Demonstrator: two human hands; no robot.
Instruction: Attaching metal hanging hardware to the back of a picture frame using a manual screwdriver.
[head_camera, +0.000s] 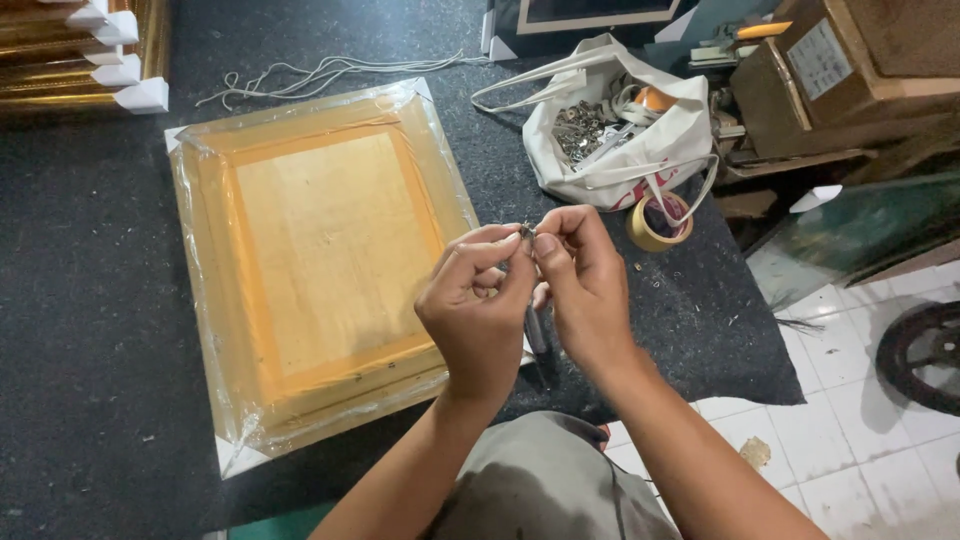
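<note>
Both hands meet above the worktop (90, 300), right of the wrapped frame (315, 255). Left hand (478, 310) and right hand (580, 290) fingers are pinched together on a small metal fitting (526, 231), raised for close sight.

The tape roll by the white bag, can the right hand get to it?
Probably yes. The tape roll lies bare on the dark mat, close to the right hand, nothing between; but its fingers pinch a small metal piece.

Framing workshop — wrapped frame (320, 260), stacked gilt frames (80, 50), hardware bag (620, 130).
</note>
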